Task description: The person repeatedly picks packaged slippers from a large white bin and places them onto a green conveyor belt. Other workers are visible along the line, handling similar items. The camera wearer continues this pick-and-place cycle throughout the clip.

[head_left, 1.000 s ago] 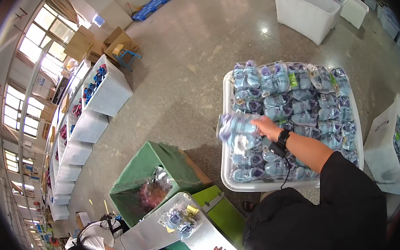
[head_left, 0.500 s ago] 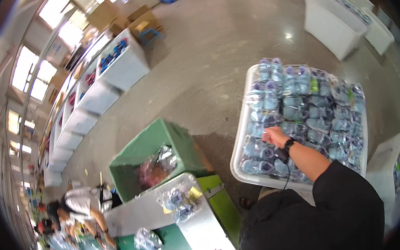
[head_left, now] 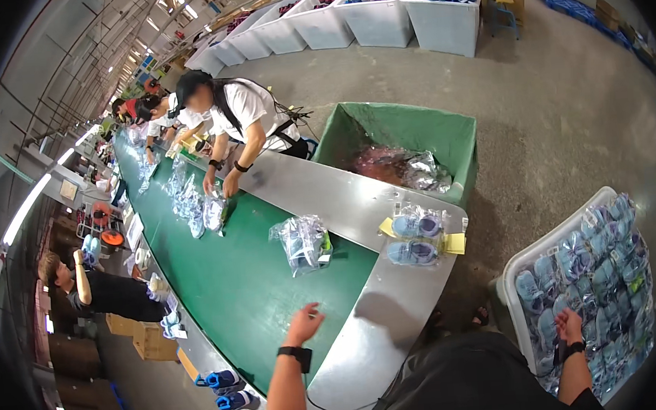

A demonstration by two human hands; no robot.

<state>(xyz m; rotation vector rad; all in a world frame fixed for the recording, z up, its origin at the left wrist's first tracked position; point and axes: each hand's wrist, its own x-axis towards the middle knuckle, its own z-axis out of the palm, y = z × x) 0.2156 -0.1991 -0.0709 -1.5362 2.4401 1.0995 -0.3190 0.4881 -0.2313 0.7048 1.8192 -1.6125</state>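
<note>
My left hand (head_left: 304,324) is above the green conveyor belt (head_left: 252,311), its fingers apart and nothing in them. Just beyond it on the belt lies a clear plastic bag of shoes (head_left: 300,244). My right hand (head_left: 569,326) is over the white bin (head_left: 509,287) at the right, with loosely bent fingers and nothing visible in them. Rows of light blue bagged shoes (head_left: 579,258) fill that bin, right beneath the hand. On the metal edge of the belt table sits another bagged pair of blue shoes (head_left: 415,252) with yellow paper by it.
A green bin (head_left: 465,140) holding clear plastic stands behind the metal table edge (head_left: 326,182). A person in a white shirt (head_left: 247,111) handles bagged shoes across the belt. Another person in black (head_left: 112,295) is at the left. White tubs (head_left: 445,26) line the back.
The view has swung left toward the belt. My left hand has come forward over the belt, from the lower edge. My right hand stays over the bin of shoes, its fingers now looser.
</note>
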